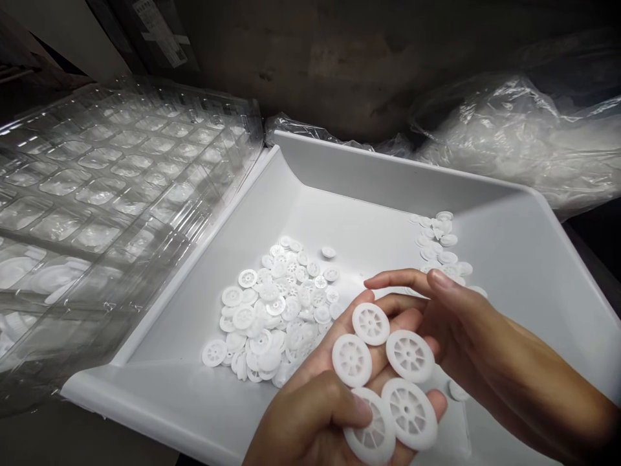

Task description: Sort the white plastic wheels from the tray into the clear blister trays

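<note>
Pale label on a dark panel, upper left; print too small for me to read. Grey-white bin with raised edges; open floor between the larger left pile of white wheels and the right-hand scatter. Clear moulded trays just beside the left rim. Left hand, palm up over the bin, bears five spoked wheels, thumb clamped on one. Right hand just beside, fingers partly hidden; cannot tell whether they grip.
</note>
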The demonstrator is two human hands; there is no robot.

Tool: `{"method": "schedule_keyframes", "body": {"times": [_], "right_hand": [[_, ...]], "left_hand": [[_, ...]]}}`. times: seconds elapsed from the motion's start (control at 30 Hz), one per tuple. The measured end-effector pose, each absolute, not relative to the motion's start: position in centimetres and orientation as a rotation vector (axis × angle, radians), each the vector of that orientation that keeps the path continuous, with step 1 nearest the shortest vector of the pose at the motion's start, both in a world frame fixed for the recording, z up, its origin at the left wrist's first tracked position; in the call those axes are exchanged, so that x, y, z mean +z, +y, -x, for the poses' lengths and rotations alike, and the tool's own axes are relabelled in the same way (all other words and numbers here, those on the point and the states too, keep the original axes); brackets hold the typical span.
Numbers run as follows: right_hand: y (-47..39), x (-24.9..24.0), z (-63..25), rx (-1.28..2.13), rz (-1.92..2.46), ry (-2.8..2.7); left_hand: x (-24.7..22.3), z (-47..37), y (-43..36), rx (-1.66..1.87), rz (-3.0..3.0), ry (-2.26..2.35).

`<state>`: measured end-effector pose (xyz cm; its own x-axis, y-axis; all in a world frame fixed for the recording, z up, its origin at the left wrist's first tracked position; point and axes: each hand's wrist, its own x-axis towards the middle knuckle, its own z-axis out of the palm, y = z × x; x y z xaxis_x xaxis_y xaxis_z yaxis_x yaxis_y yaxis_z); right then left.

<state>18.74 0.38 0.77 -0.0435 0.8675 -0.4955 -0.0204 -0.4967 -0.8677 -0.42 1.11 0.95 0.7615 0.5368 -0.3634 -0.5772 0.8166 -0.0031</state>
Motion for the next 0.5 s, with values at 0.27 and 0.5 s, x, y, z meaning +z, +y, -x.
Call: {"method": "schedule_keyframes", "body": {"times": [0.27, 0.5], "right_hand": [[0.6, 1.3, -18.2, 1.825, 1.441, -0.94], [1.6, 0.9, -19.7, 1.274, 1.631, -1.19]], "left_hand": [[0.7, -0.4, 1.6, 0.483, -0.012, 0.295], [0.6, 0.8, 0.3, 0.597, 0.122, 0.392]]}}
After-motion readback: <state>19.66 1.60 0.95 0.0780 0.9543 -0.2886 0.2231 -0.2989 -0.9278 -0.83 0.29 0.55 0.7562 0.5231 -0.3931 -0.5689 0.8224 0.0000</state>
